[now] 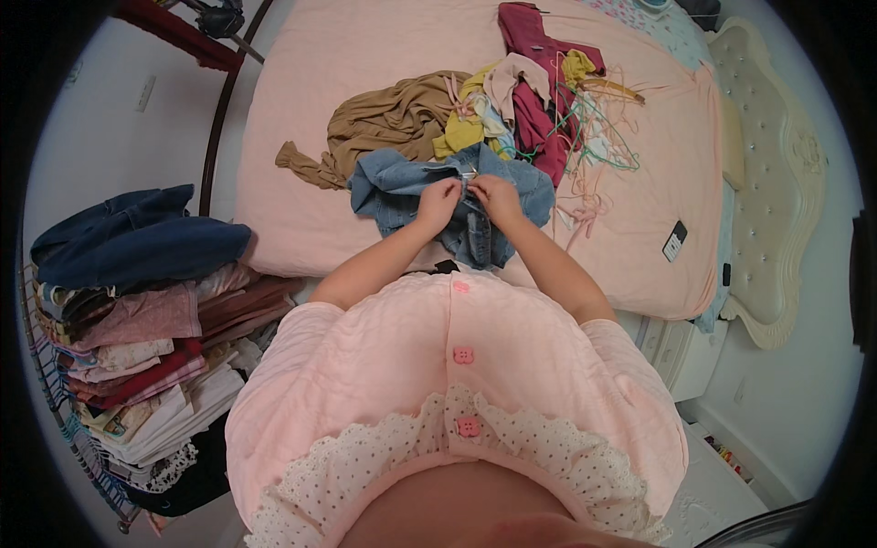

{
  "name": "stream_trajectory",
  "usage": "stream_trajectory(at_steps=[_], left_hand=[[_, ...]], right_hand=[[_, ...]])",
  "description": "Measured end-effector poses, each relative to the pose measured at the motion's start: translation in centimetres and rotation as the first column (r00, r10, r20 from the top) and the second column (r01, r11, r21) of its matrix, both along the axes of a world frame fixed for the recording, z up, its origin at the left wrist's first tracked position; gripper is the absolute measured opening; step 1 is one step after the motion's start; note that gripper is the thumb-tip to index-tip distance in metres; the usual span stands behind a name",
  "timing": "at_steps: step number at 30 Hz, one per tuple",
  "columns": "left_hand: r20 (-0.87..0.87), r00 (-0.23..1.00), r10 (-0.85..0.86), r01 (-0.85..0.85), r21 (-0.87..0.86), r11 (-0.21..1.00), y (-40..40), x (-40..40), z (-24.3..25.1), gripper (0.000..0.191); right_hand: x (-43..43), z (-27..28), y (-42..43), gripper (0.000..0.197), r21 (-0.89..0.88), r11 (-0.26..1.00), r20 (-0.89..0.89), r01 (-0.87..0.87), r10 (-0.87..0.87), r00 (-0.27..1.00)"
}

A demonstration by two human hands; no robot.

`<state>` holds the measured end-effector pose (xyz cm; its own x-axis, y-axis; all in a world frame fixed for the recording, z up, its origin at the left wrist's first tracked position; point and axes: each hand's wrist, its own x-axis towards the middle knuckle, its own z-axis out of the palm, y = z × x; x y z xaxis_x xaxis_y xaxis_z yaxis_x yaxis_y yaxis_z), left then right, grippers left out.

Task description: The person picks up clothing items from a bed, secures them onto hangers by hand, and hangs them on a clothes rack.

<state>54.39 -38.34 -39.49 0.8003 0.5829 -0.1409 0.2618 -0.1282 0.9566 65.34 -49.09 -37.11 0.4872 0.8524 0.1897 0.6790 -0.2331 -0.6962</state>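
Observation:
A blue denim garment [390, 181] lies bunched at the near side of the bed in front of me. My left hand [440, 202] pinches its cloth near the middle. Close beside it, my right hand [496, 197] grips the same denim, fingertips almost meeting those of the left. Something light and thin, perhaps part of a hanger, shows just above the fingers; the exact hold is partly hidden. Touching the denim's far side are a brown garment [390, 116] and a yellow garment [452, 137].
The bed [308, 61] has a pink sheet. Dark red clothing [531, 34] and tangled wire hangers [610, 137] lie beyond the denim. A phone [675, 241] rests at the right. Left of me, a wire rack [51, 383] holds stacked clothes [144, 315]; a padded headboard [764, 151] stands right.

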Motion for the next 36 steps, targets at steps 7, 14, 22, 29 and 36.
stream_trajectory(at_steps=[7,14,22,29,36], left_hand=[[0.086,0.979,-0.183,0.118,0.490,0.863,0.7,-0.5,1.8,0.010],[-0.107,0.920,-0.376,0.313,0.778,0.545,1.5,-0.8,2.2,0.008],[-0.095,0.890,-0.445,0.283,0.882,0.377,2.1,-0.2,1.4,0.012],[-0.113,0.877,-0.467,0.308,0.878,0.367,1.9,-0.2,1.5,0.011],[-0.117,0.882,-0.456,0.316,0.865,0.391,1.8,-0.3,1.8,0.015]], right_hand=[[-0.5,0.3,-0.3,0.012,-0.024,0.999,-0.082,-0.048,0.046,0.996],[-1.0,-0.2,-0.7,0.012,-0.029,0.999,-0.141,-0.031,0.027,0.990],[-1.5,-0.2,-0.2,0.017,0.004,0.994,-0.491,0.105,-0.090,0.867],[-2.1,-1.5,-0.1,0.016,-0.032,0.980,-0.323,0.198,-0.198,0.926],[-2.2,-2.3,0.2,0.015,-0.084,0.955,-0.461,0.284,-0.290,0.839]])
